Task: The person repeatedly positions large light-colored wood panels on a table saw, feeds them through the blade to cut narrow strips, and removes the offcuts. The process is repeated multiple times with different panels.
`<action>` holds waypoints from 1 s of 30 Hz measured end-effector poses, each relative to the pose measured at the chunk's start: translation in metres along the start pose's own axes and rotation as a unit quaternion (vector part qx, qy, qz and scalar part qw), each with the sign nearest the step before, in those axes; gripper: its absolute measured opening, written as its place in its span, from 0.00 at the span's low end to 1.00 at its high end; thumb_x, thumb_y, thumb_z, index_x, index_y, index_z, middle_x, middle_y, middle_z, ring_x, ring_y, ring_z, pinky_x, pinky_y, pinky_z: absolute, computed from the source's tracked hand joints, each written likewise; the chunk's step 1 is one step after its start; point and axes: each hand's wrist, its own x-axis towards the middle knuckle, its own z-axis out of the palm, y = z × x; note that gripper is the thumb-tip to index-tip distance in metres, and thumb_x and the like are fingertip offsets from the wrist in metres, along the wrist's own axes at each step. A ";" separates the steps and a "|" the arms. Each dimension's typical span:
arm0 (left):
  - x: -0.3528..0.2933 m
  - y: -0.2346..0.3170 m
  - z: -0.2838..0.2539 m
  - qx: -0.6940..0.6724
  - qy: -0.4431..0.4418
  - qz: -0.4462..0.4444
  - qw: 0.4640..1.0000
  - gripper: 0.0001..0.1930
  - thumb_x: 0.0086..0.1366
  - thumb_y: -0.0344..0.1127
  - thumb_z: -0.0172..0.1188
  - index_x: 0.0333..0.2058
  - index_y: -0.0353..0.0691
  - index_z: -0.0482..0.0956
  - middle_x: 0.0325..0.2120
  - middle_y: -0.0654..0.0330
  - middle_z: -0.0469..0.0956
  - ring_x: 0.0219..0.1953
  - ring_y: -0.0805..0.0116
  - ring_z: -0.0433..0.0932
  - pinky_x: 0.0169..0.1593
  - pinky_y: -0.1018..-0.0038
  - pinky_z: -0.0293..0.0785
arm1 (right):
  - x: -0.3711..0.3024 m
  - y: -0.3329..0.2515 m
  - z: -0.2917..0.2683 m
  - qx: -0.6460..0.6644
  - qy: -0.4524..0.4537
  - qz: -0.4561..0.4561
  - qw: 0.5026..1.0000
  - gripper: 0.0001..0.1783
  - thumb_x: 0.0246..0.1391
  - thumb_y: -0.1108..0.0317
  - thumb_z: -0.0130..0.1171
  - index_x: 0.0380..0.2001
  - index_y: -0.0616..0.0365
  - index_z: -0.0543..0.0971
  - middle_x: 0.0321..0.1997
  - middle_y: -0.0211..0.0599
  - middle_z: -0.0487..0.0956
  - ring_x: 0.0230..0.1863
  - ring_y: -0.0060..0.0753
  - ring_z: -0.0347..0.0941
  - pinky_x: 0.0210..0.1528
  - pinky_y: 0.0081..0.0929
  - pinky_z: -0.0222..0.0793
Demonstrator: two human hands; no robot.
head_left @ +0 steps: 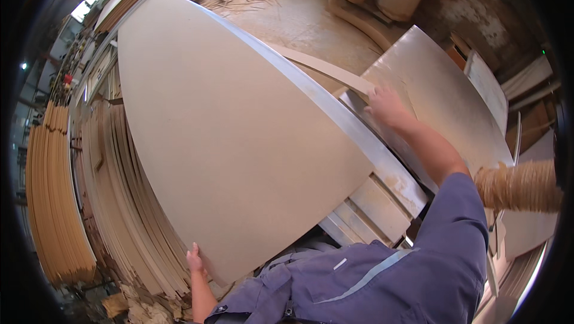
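Panel (233, 127), broad and beige, lay on the counter (397, 189), leaving a metal border bare along the right edge and slats at the near right corner; that long support likely kept it level. The left hand (196, 260) touched the panel's near left corner, perhaps to steady it, though hidden fingers left its grip impossible to tell. The right hand (388, 106) appeared to pinch a narrow strip (335, 73) past the counter's right edge, seemingly keeping it clear of the panel. Stacked boards (122, 198) stood beyond the left edge.
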 end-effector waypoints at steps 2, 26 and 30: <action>0.005 -0.009 -0.010 0.022 0.026 0.003 0.999 0.29 0.68 0.48 0.58 0.55 0.29 0.66 0.53 0.48 0.73 0.54 0.54 0.73 0.60 0.58 0.68 | 0.020 -0.010 0.013 -0.015 0.056 -0.044 0.997 0.15 0.55 0.56 0.60 0.34 0.58 0.82 0.39 0.42 0.79 0.43 0.45 0.75 0.50 0.42 0.69; -0.020 0.054 0.004 0.025 0.070 -0.008 0.997 0.35 0.65 0.46 0.63 0.60 0.23 0.63 0.56 0.47 0.72 0.57 0.57 0.71 0.60 0.64 0.68 | 0.079 -0.003 0.050 -0.052 -0.008 -0.118 0.992 0.07 0.45 0.70 0.55 0.22 0.60 0.82 0.25 0.42 0.81 0.32 0.46 0.80 0.40 0.38 0.73; -0.009 0.020 -0.022 0.000 0.048 0.005 0.999 0.35 0.65 0.45 0.63 0.60 0.24 0.63 0.56 0.47 0.72 0.56 0.57 0.72 0.59 0.64 0.68 | 0.108 -0.014 -0.015 0.012 -0.212 -0.076 0.974 0.15 0.52 0.64 0.57 0.36 0.66 0.81 0.36 0.50 0.82 0.42 0.56 0.79 0.47 0.43 0.74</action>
